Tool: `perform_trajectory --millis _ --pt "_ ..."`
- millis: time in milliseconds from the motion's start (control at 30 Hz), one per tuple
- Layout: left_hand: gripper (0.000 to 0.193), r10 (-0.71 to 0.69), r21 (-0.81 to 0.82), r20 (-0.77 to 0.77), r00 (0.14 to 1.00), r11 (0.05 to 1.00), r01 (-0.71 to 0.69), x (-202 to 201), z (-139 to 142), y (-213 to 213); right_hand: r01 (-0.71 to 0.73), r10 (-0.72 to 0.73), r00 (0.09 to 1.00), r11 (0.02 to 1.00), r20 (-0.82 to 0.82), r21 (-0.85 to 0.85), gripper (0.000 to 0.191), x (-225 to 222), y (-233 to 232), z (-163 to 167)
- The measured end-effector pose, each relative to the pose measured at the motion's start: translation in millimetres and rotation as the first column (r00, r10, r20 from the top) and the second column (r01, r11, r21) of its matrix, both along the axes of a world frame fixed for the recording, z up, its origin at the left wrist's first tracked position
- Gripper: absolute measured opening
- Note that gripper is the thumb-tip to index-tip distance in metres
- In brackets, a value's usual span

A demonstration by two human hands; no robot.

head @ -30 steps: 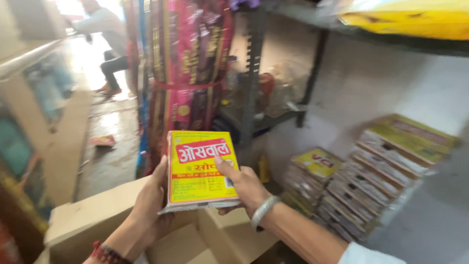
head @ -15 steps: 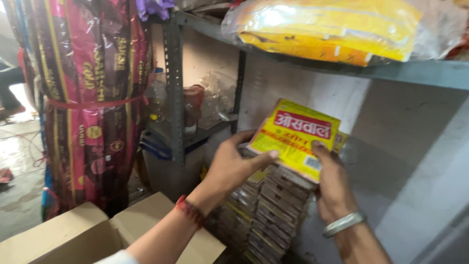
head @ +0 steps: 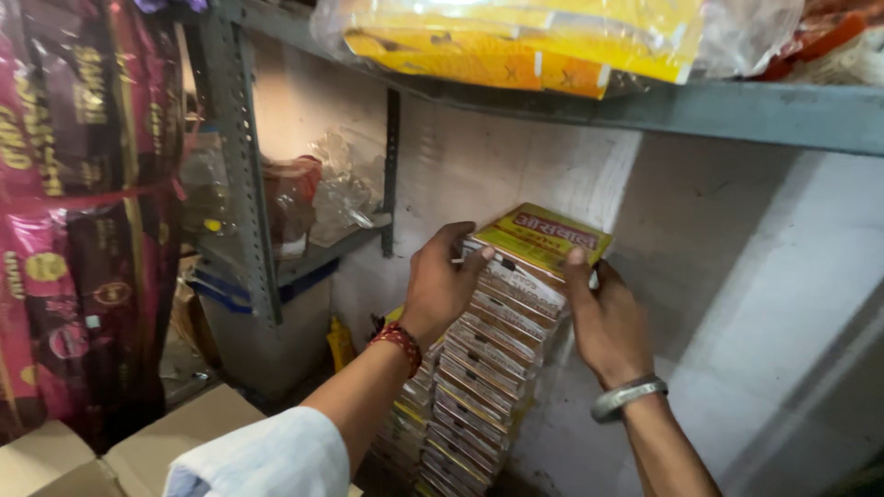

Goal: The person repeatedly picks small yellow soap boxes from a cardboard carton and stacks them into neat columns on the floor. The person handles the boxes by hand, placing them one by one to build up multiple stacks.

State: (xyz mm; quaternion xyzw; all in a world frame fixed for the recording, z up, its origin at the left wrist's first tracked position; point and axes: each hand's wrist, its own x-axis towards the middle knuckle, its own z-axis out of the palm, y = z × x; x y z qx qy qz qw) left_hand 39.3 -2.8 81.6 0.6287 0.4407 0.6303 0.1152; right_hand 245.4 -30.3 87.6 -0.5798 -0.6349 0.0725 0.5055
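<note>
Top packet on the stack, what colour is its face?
Yellow with a red band across it, on the top packet held by both hands; head view.

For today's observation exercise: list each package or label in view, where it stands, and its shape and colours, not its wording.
Yellow flat box: top of stack, red label band, held by left hand and right hand.
Stack of boxes: against white wall, yellow-edged.
Yellow packets: plastic-wrapped, upper shelf.
Magenta printed bags: hanging, far left.
Cardboard carton: brown, bottom left.
</note>
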Motion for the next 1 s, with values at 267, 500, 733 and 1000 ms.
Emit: perform_trajectory --millis 267,500,733,1000 --pt "0.054 -0.147 -0.075 0.064 0.987 0.986 0.152 3.9 -6.1 13.0 0.113 -0.111 0.99 0.994 0.089 -0.01 0.091 -3.0 -7.5 7.1" --pt "0.036 -0.174 -0.088 0.07 0.982 0.98 0.179 5.6 -5.9 33.3 -0.129 0.114 0.991 0.962 0.077 0.241 0.099 -3.5 18.3 -21.3" --pt "0.032 -0.093 -0.007 -0.035 0.995 0.996 0.093 8.6 -13.7 41.9 -0.199 0.162 0.978 0.921 0.135 0.335 0.068 -4.0 23.7 -28.6" --pt "0.036 -0.165 -0.003 -0.029 0.986 0.986 0.165 10.0 -12.7 33.4 -0.336 0.348 0.929 0.936 -0.126 0.108 0.07 -3.7 23.9 -25.0"
